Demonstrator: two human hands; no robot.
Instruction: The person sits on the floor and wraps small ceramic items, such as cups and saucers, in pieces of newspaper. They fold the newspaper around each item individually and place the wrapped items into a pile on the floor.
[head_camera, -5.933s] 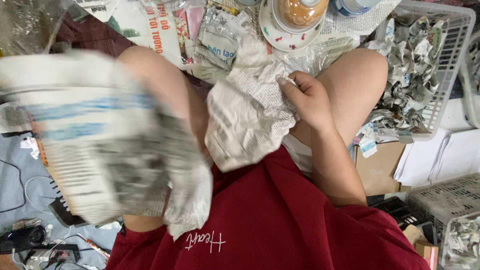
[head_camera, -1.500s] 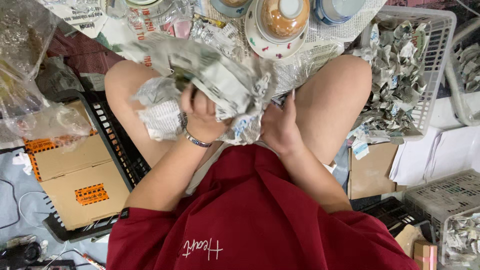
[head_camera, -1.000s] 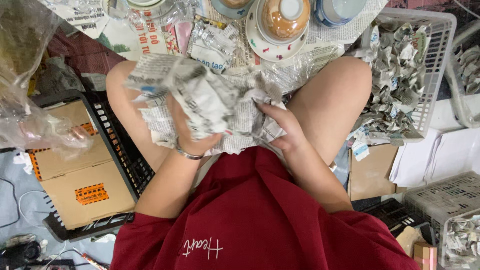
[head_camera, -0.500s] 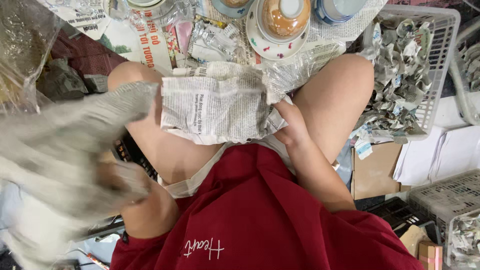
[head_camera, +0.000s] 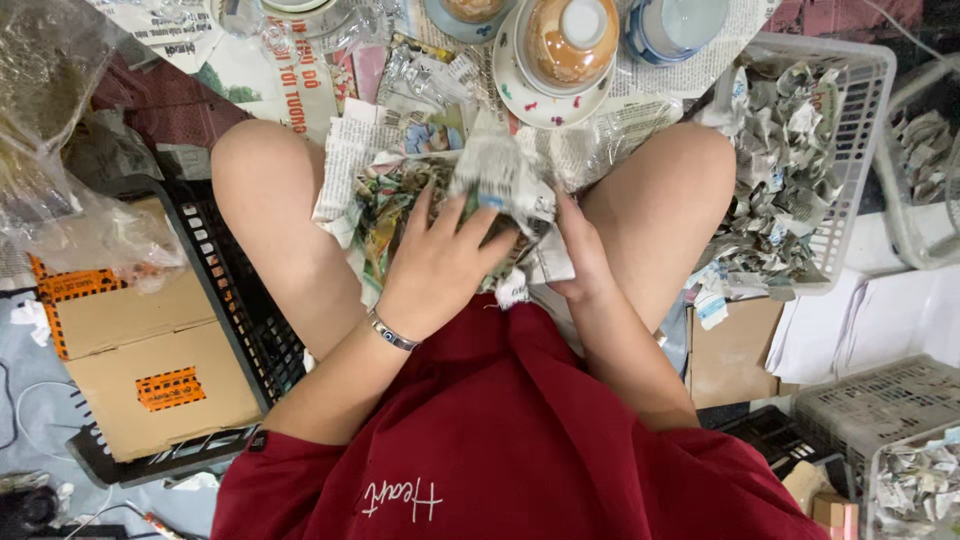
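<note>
Nearest in view, the person sits in a red shirt (head_camera: 520, 440) with both bare knees spread, and the work lies in the lap between them. The left hand (head_camera: 440, 262), which half a second ago was swung out to the left in a blur of loose paper, is now back at the middle and pressed flat, fingers spread, on top of a crumpled newspaper bundle (head_camera: 470, 195); it presses down rather than closing around it. The right hand (head_camera: 578, 255) stays where it was, at the right side of the bundle, fingers curled against the paper's edge; how tightly it grips I cannot tell, as the paper hides the fingertips. The sheet that was lying open and fairly flat a moment earlier is now gathered and bunched up, with a colourful printed page showing under the left palm, so the wrapping looks to be in its closing stage, with the paper pulled in around whatever is inside; the contents themselves are hidden. To the left, near the left knee, a black crate (head_camera: 235, 300) holds a cardboard box (head_camera: 150, 350) with orange labels. To the right, a white basket (head_camera: 850, 140) is full of paper-wrapped lumps. Farther off, beyond the knees, an upturned brown bowl (head_camera: 570, 35) rests on a white saucer (head_camera: 520, 90) on spread newspaper, with more bowls beside it.
</note>
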